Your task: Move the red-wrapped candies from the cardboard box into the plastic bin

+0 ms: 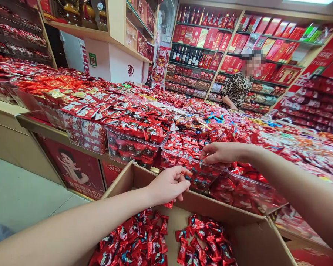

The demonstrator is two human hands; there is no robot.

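Note:
My left hand (172,184) hovers over an open cardboard box (224,208), its fingers curled. A bit of red wrapper (169,204) sticks out beneath the palm. Red wrapped candies (135,240) lie in a pile on the box's left side, and a second pile of candies (202,242) with teal marks lies on the right. My right hand (222,152) reaches past the box to a clear plastic bin (183,157) of small red candies. Its fingers are bent together and pinch at the candies by the bin's front right edge; the fingertips are partly hidden.
Beside that bin stand a bin of dark red candies (133,146) and a bin of larger red packets (246,188). Heaped sweets cover the long counter behind. A person in a leopard-print top (237,88) stands beyond it, before shelves of bottles (187,57) and gift boxes.

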